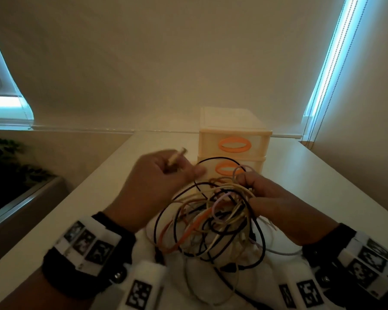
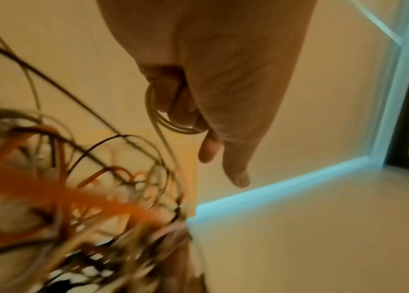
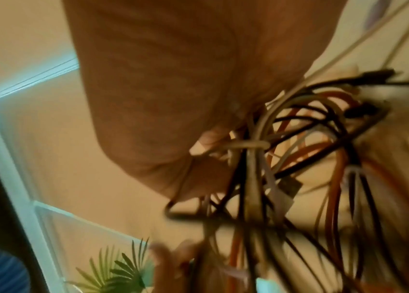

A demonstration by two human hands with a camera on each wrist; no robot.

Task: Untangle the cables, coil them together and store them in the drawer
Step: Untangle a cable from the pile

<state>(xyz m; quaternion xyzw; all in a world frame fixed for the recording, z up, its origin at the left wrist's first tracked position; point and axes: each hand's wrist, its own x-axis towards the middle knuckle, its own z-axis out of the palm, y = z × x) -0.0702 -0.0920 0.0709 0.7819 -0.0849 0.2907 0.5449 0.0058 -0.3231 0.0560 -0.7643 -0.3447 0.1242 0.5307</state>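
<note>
Step in hand, as judged: untangling, early stage; no coil formed and nothing stored. The cables [image 1: 213, 218], a loose knot of black, cream, orange and lilac strands, hang between the two hands just above the table [image 1: 323, 175], in front of the drawer unit [image 1: 232, 151]; both drawers appear closed. The left hand [image 1: 157, 182] is clenched on a cream cable [image 2: 171, 123], with its plug end [image 1: 177, 155] projecting above the fist; the wrist view shows the strand looped round curled fingers, with two fingers extended free. The right hand [image 1: 269, 198] grasps a bunch of strands at the right side of the knot, fingers curled round them. Next move, as judged: draw the cream strand clear of the mass while the right hand steadies it; pulling hard risks tightening the knot. Surface: pale table, white cloth [image 1: 188, 271] under the cables. Room: cream blind behind, daylight at both edges; a plant [image 1: 7, 157] at left.
</note>
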